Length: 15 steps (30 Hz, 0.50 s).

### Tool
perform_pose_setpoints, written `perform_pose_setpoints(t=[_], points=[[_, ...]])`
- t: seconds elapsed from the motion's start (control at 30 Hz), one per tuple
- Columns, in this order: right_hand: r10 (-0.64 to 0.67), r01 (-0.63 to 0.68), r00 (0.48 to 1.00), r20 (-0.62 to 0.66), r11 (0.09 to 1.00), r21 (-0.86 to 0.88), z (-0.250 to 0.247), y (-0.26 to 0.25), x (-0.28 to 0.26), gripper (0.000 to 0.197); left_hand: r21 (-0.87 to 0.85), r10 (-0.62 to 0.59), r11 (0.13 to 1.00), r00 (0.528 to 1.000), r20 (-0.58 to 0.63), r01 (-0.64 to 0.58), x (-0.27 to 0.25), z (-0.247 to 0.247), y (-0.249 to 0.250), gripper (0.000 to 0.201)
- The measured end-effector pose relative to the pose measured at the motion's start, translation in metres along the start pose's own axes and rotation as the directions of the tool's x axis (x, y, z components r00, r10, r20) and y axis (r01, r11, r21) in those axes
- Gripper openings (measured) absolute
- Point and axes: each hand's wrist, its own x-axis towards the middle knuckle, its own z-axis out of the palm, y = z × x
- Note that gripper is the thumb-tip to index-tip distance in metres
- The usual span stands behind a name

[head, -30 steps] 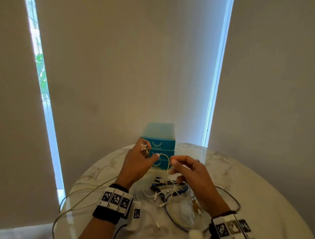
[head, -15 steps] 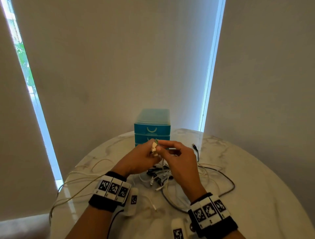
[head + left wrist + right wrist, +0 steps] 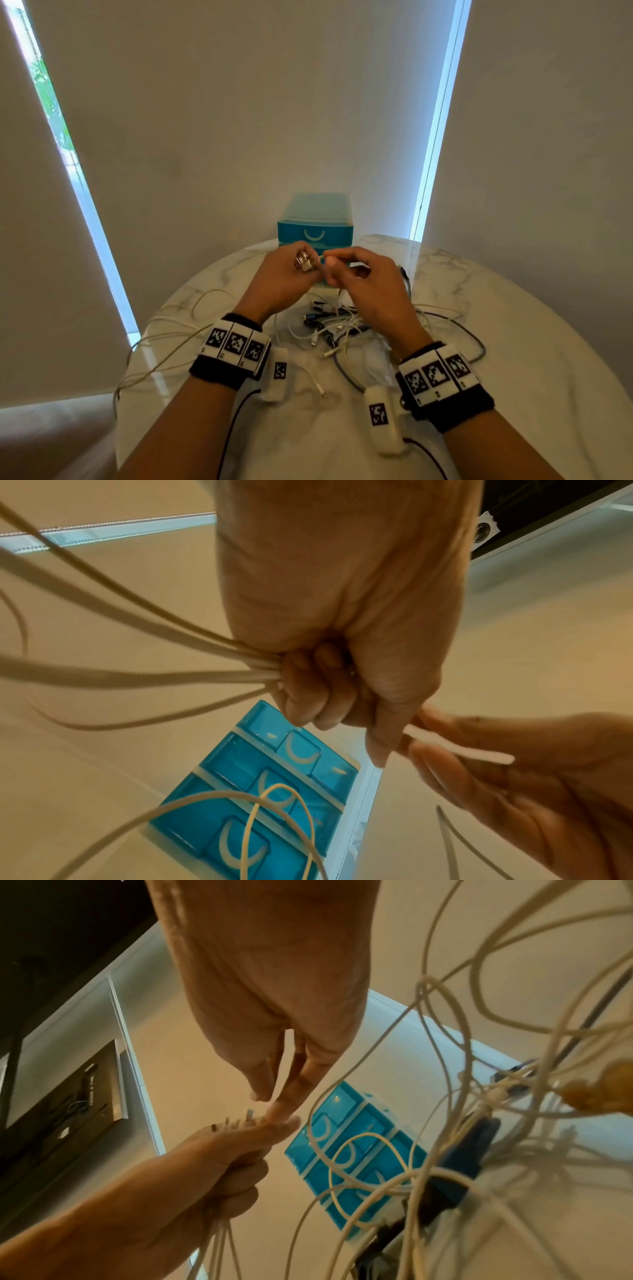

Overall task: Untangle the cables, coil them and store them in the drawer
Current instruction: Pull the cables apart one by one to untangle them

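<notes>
Cables run bunched through our left hand, fist closed round them; our right hand pinches one white cable end beside it, drawer unit just beyond.

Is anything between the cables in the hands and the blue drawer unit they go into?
No object blocks the way, but the drawer unit has all its visible drawers closed. The left hand grips a bundle of cable ends, the right hand pinches one white cable, and the tangled pile on the table remains unsorted.
</notes>
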Motion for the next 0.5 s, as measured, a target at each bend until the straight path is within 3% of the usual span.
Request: perform_pose_setpoints(t=[0.1, 0.17, 0.23, 0.3, 0.33, 0.4, 0.43, 0.5], points=[[0.105, -0.102, 0.994, 0.015, 0.986, -0.129, -0.023, 0.002, -0.001, 0.01, -0.04, -0.072, 0.997, 0.996, -0.057, 0.07, 0.002, -0.003, -0.005, 0.022], [0.141, -0.093, 0.976, 0.169, 0.959, -0.266, -0.035, 0.009, -0.001, 0.014, -0.079, -0.114, 0.991, 0.991, -0.068, 0.108, 0.002, -0.004, -0.007, 0.024], [0.222, -0.076, 0.906, 0.362, 0.924, -0.375, -0.033, 0.016, -0.004, 0.021, -0.087, -0.133, 0.988, 0.99, -0.045, 0.128, 0.001, -0.004, -0.007, 0.024], [0.267, -0.075, 0.869, 0.417, 0.903, -0.422, -0.024, 0.027, -0.006, 0.029, -0.062, -0.133, 0.989, 0.991, 0.003, 0.133, -0.001, -0.003, -0.007, 0.024], [0.241, -0.096, 0.901, 0.361, 0.922, -0.376, -0.022, 0.028, -0.006, 0.031, -0.055, -0.13, 0.99, 0.991, 0.024, 0.131, -0.002, -0.002, -0.006, 0.024], [0.112, -0.087, 0.988, 0.102, 0.97, -0.226, -0.026, 0.026, -0.002, 0.026, -0.072, -0.132, 0.988, 0.99, 0.039, 0.135, -0.003, -0.002, -0.006, 0.025], [0.029, -0.039, 0.997, -0.066, 0.987, -0.159, -0.032, 0.02, 0.0, 0.023, -0.086, -0.133, 0.987, 0.99, 0.034, 0.136, -0.003, -0.003, -0.005, 0.025], [-0.085, 0.08, 0.93, -0.357, 0.996, -0.029, -0.051, 0.007, 0.003, 0.022, -0.104, -0.13, 0.986, 0.991, 0.029, 0.132, -0.003, -0.003, -0.003, 0.026]])
